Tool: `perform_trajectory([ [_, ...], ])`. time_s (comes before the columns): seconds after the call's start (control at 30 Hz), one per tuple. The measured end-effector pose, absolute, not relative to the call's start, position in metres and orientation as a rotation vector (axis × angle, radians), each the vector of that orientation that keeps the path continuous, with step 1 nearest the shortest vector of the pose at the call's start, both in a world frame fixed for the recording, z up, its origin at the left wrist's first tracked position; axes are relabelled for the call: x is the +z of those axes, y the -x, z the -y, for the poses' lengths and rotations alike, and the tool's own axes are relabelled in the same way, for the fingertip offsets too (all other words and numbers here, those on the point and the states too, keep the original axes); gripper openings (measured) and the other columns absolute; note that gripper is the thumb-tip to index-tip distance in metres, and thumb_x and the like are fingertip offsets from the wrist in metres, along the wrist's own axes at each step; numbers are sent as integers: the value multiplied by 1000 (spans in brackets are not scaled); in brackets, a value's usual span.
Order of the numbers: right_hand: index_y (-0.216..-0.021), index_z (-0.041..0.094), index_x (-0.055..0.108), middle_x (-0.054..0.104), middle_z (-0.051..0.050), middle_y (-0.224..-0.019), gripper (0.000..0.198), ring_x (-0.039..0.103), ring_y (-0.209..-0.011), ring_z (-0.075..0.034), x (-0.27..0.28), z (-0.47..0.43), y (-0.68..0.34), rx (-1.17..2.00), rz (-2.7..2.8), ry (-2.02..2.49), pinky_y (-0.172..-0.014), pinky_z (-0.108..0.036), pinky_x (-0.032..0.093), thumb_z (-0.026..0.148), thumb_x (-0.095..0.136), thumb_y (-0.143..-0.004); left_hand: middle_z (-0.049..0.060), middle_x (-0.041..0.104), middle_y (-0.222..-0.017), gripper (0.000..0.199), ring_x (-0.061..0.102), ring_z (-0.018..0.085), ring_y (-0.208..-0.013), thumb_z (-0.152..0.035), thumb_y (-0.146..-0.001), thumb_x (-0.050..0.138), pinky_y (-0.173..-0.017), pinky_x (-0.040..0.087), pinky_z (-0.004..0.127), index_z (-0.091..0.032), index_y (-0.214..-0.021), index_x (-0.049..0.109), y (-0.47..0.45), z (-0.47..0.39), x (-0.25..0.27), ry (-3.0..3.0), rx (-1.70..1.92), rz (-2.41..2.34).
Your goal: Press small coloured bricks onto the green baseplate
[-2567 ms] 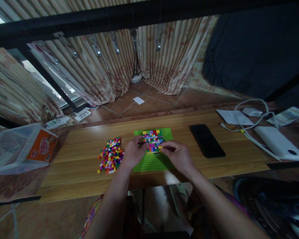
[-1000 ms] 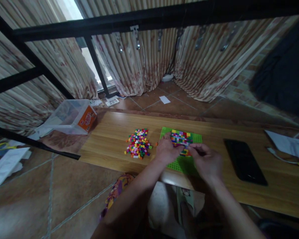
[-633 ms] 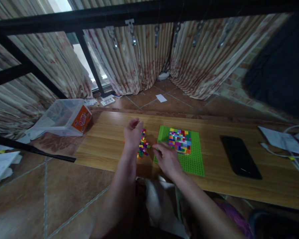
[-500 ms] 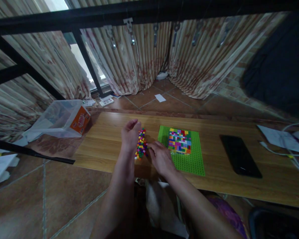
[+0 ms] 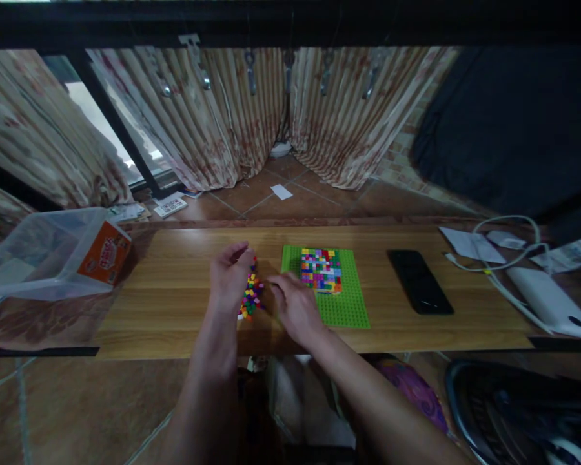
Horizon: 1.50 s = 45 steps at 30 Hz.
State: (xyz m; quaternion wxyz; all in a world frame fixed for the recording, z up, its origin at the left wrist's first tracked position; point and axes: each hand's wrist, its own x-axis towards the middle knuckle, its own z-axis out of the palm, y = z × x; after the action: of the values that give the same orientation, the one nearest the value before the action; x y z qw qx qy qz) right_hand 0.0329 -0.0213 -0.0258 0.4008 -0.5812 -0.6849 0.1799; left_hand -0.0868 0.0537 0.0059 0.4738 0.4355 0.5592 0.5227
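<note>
A small pile of loose coloured toy bricks (image 5: 252,294) lies on the wooden board between my hands. My left hand (image 5: 228,274) is curled at the pile's left side, partly covering it; what its fingers hold, if anything, is hidden. Just right of the pile, my right hand (image 5: 296,305) has thumb and forefinger drawn together, and anything between them is too small to make out. Beyond that hand lies a green baseplate (image 5: 351,303), studded, bearing a dense multicoloured block of built-up bricks (image 5: 321,270) on its upper part.
A black phone (image 5: 419,282) lies on the wooden board (image 5: 164,290), right of the baseplate. White cables (image 5: 513,290), papers and a white device (image 5: 554,302) are at the right end. A clear plastic box (image 5: 48,252) with an orange label stands at the left.
The camera view has turned to the right, so everything sits further left. My right fingertips are slightly further from the brick pile; my left hand keeps its curled pose beside it.
</note>
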Motion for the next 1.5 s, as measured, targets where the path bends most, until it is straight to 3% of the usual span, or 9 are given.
perform_trajectory([
  [0.17,-102,21,68,69,-8,-94,23,66,-87,-20,-11,35,-82,546,1432,1483,-81,-35,52,25,48,-91,5,72,-85,27,64,17,-77,-34,-71,67,-72,50,28,-16,-91,71,71,-49,-2,-1366,1136,-1373],
  [0.27,-99,20,67,71,-6,-84,25,69,-73,-19,-14,41,-119,700,1093,1517,-71,-34,55,38,57,-84,5,72,-83,20,65,18,-76,-31,-77,61,-73,50,29,-17,-87,71,55,-45,-10,-1595,956,-1306],
  [0.43,-86,16,67,70,-6,-69,33,66,-61,-19,-29,45,-160,730,842,1618,-57,-31,52,45,65,-71,7,73,-91,26,67,19,-79,-30,-81,58,-74,51,30,-15,-99,69,31,-36,-18,-1783,715,-1311],
  [0.67,-86,18,72,73,-6,-76,26,67,-69,-20,-37,44,-157,623,1025,1819,-65,-32,50,37,58,-76,11,72,-111,37,68,21,-96,-33,-83,61,-84,50,30,-14,-115,63,18,-29,-13,-1845,572,-1378],
  [0.93,-86,17,72,75,-9,-83,25,67,-74,-22,-30,36,-139,302,1214,1940,-70,-33,47,30,51,-82,13,71,-111,46,67,24,-99,-32,-83,61,-83,49,31,-11,-124,57,14,-23,-1,-1888,413,-1482],
  [1.23,-87,18,72,74,-7,-83,22,67,-74,-22,-23,61,-148,442,1173,1952,-69,-32,47,33,56,-81,14,70,-114,45,68,23,-94,-37,-86,57,-80,49,30,-13,-125,57,18,-24,-5,-1910,423,-1421],
  [1.5,-97,22,70,68,-5,-94,17,63,-87,-21,-29,80,-127,683,1833,1742,-78,-33,47,21,63,-82,13,72,-109,42,68,22,-96,-33,-86,56,-83,50,29,-13,-123,59,19,-26,-10,-1962,380,-1431],
])
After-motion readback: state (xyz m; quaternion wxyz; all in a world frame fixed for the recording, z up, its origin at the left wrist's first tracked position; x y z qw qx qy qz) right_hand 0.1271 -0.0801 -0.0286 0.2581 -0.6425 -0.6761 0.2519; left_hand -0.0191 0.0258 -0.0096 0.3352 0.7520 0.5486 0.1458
